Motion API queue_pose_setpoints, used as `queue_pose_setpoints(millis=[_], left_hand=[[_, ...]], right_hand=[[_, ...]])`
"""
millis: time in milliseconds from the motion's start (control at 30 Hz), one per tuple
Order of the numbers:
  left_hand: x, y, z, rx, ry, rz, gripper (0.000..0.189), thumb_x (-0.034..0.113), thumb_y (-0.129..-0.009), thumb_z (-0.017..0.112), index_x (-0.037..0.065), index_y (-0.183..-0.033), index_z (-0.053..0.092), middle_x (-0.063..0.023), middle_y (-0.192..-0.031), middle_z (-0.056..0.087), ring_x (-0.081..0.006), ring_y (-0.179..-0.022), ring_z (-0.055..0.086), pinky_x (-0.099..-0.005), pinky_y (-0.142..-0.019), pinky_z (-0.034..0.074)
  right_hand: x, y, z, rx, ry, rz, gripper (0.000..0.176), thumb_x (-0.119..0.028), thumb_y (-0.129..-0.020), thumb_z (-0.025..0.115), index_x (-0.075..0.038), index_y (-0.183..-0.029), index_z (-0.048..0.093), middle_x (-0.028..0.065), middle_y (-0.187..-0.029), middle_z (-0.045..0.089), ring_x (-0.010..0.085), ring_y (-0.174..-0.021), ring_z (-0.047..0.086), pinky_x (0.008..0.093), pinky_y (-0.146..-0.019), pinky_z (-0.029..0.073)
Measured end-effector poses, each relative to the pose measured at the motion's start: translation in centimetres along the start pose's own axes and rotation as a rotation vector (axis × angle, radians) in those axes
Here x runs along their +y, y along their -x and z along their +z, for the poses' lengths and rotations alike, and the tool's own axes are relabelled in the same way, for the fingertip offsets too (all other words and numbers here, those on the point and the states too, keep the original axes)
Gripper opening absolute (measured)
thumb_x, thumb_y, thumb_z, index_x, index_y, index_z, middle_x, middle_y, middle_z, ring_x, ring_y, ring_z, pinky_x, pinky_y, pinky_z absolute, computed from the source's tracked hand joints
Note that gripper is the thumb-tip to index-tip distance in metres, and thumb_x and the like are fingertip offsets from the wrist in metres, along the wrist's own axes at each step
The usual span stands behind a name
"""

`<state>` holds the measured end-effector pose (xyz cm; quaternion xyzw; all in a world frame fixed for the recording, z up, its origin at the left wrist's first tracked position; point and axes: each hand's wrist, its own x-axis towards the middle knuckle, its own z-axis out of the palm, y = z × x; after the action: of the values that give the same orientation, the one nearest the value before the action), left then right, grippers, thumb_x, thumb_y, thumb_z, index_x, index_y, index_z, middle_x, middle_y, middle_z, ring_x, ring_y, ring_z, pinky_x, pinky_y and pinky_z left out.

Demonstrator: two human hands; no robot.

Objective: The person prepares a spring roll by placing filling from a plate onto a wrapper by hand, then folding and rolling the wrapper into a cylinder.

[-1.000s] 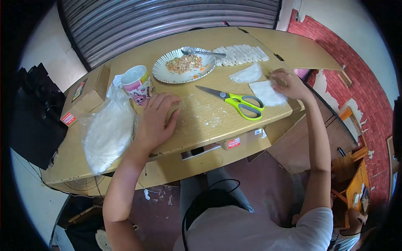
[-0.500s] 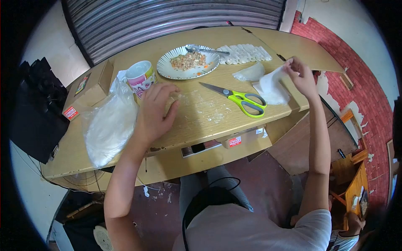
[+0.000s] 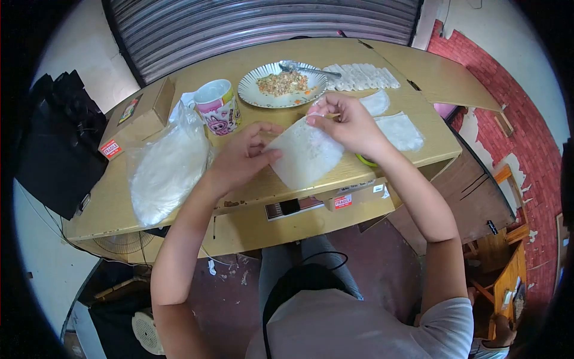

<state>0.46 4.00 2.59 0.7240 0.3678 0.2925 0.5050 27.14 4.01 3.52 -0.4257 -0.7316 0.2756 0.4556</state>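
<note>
A thin white spring roll wrapper (image 3: 305, 157) hangs above the near side of the table. My right hand (image 3: 348, 124) pinches its upper edge between thumb and fingers. At its left edge, my left hand (image 3: 244, 154) grips it with thumb and bent fingers. Behind the wrapper and right hand, the scissors are mostly hidden; a bit of green handle (image 3: 366, 161) shows. More wrappers (image 3: 402, 133) lie stacked to the right, with a separate cut piece (image 3: 376, 103) behind them. Beyond my hands, a fluted plate (image 3: 247, 94) holds chopped filling (image 3: 281, 84) and a spoon (image 3: 320, 71).
A row of several white rolls (image 3: 362, 77) lies right of the plate. On the left stand a patterned mug (image 3: 217, 109), a plastic bag with white contents (image 3: 169, 178) and a cardboard box (image 3: 139, 116). A black bag (image 3: 63, 149) sits at the table's left end.
My right hand has brought a wrapper leftward from the stack to the middle. My left hand has moved from beside the mug to the wrapper's edge and closed on it.
</note>
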Motion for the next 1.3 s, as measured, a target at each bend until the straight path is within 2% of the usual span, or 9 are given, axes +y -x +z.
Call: queue_pose_setpoints(millis=[67, 133, 367, 800, 967, 1033, 1100, 1167, 1300], left_hand=[[-1.9, -0.2, -0.7, 0.072, -0.006, 0.075, 0.038, 0.008, -0.096, 0.076, 0.0, -0.13, 0.06, -0.0065, -0.104, 0.073, -0.0099, -0.09, 0.069, -0.0249, -0.08, 0.055], [-2.4, -0.2, -1.2, 0.085, -0.044, 0.041, 0.033, 0.005, -0.096, 0.075, 0.001, -0.127, 0.063, -0.0042, -0.104, 0.072, -0.0084, -0.091, 0.067, -0.024, -0.08, 0.054], [-2.4, 0.2, -0.3, 0.257, -0.336, 0.075, 0.031, 0.003, -0.094, 0.076, 0.002, -0.122, 0.064, 0.0015, -0.086, 0.064, -0.0068, -0.079, 0.063, -0.0246, -0.072, 0.053], [-1.9, 0.4, 0.5, 0.364, -0.465, 0.123, 0.028, 0.008, -0.09, 0.077, 0.002, -0.115, 0.067, -0.0087, -0.086, 0.07, -0.0194, -0.076, 0.069, -0.0353, -0.073, 0.056], [-2.5, 0.8, 0.7, 0.403, -0.534, 0.18, 0.036, 0.009, -0.092, 0.076, 0.003, -0.124, 0.062, -0.0119, -0.101, 0.066, -0.023, -0.075, 0.068, -0.0359, -0.072, 0.056], [-2.5, 1.1, 0.9, 0.455, -0.52, 0.197, 0.037, 0.009, -0.093, 0.076, 0.005, -0.126, 0.061, -0.0101, -0.103, 0.063, -0.0199, -0.075, 0.065, -0.0339, -0.07, 0.055], [-2.4, 1.4, 1.1, 0.503, -0.503, 0.207, 0.038, 0.008, -0.093, 0.076, 0.007, -0.129, 0.06, -0.0082, -0.105, 0.06, -0.0168, -0.075, 0.062, -0.0318, -0.069, 0.054], [-2.0, 1.7, 1.2, 0.51, -0.526, 0.175, 0.039, 0.008, -0.094, 0.073, 0.003, -0.129, 0.057, -0.0152, -0.113, 0.059, -0.0243, -0.071, 0.065, -0.0379, -0.069, 0.055], [-1.7, 1.8, 1.8, 0.511, -0.581, 0.176, 0.037, 0.008, -0.094, 0.072, 0.003, -0.128, 0.057, -0.0156, -0.113, 0.059, -0.026, -0.07, 0.065, -0.0394, -0.069, 0.055]], right_hand=[[2.2, 0.1, 0.9, 0.011, -0.012, 0.013, 0.017, -0.011, -0.091, 0.079, 0.0, -0.102, 0.072, 0.003, -0.083, 0.07, 0.0095, -0.076, 0.065, 0.0291, -0.068, 0.053], [3.1, 0.1, 1.4, -0.076, -0.074, 0.15, 0.014, -0.01, -0.092, 0.077, 0.0, -0.1, 0.071, 0.0037, -0.082, 0.07, 0.01, -0.074, 0.066, 0.0297, -0.068, 0.053], [2.6, 0.4, 2.3, -0.084, 0.157, 0.116, 0.013, -0.008, -0.094, 0.077, -0.001, -0.101, 0.068, 0.0002, -0.085, 0.068, 0.0061, -0.072, 0.061, 0.0265, -0.065, 0.05], [2.0, 0.5, 2.5, -0.09, 0.252, 0.067, 0.022, -0.012, -0.089, 0.081, -0.001, -0.102, 0.067, 0.0046, -0.082, 0.066, 0.012, -0.068, 0.061, 0.0307, -0.063, 0.051], [1.0, 0.9, 1.9, -0.048, 0.336, 0.014, 0.024, -0.015, -0.088, 0.081, -0.002, -0.103, 0.067, 0.008, -0.086, 0.066, 0.019, -0.075, 0.066, 0.0352, -0.069, 0.053], [0.4, 0.5, 0.3, 0.323, 0.716, -0.41, 0.024, -0.017, -0.088, 0.08, -0.004, -0.103, 0.067, 0.0115, -0.088, 0.066, 0.0281, -0.083, 0.069, 0.0403, -0.075, 0.055], [1.1, -1.2, -3.7, 0.408, 0.862, -0.372, 0.023, -0.017, -0.088, 0.079, -0.005, -0.104, 0.069, 0.0135, -0.095, 0.068, 0.0343, -0.09, 0.07, 0.0426, -0.081, 0.055], [3.2, -3.1, -8.2, 0.194, 0.862, -0.014, 0.025, -0.016, -0.088, 0.08, -0.004, -0.107, 0.071, 0.013, -0.098, 0.07, 0.0293, -0.091, 0.07, 0.0384, -0.085, 0.055], [10.0, -5.1, -13.5, -0.171, 0.693, 0.159, 0.028, -0.016, -0.087, 0.083, -0.003, -0.109, 0.072, 0.008, -0.098, 0.072, 0.0206, -0.09, 0.069, 0.0344, -0.085, 0.053]])
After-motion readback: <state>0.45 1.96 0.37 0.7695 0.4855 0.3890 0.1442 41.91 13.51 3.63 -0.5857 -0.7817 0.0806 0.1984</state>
